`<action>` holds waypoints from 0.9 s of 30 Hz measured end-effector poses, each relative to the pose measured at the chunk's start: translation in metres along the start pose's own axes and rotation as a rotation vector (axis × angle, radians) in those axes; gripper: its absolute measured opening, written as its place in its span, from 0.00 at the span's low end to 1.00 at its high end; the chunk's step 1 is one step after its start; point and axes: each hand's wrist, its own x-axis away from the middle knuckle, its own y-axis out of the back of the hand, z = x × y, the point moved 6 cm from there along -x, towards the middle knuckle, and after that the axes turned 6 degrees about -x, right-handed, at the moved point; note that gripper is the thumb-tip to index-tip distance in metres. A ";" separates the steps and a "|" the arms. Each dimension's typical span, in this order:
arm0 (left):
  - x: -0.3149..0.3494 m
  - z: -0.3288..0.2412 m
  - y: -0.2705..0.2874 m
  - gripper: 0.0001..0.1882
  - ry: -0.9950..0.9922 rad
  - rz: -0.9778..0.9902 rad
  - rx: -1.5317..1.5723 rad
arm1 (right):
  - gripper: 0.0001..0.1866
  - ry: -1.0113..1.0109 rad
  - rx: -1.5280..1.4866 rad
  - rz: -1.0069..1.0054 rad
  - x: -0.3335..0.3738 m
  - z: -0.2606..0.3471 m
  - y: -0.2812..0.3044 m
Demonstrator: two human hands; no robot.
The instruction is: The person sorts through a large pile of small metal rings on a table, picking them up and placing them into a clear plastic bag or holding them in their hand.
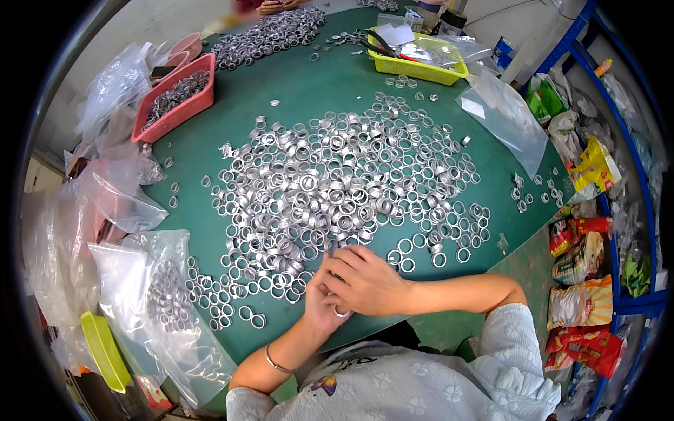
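Note:
A broad heap of silver metal rings point(330, 175) covers the middle of the green table, one or more layers deep. Just at its near edge, my hands meet in front of my body. My left hand point(319, 313) is closed, with a metal ring point(342, 311) partly showing at its palm. Over its fingers lies my right hand point(371, 282), curled, its fingertips pressed together with those of the left. Whatever small piece sits between the fingertips is mostly hidden.
Left stand a pink basket point(203, 95) of small metal parts and a clear bag point(170, 298) holding rings. A yellow-green tray point(414, 69) with tools is far right. Another person's hands point(277, 5) are behind a second heap point(270, 35). A blue shelf rack point(635, 305) stands right.

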 end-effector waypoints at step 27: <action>0.001 0.019 -0.017 0.21 -0.364 -0.063 -0.248 | 0.17 -0.165 -0.072 -0.151 0.016 0.040 -0.015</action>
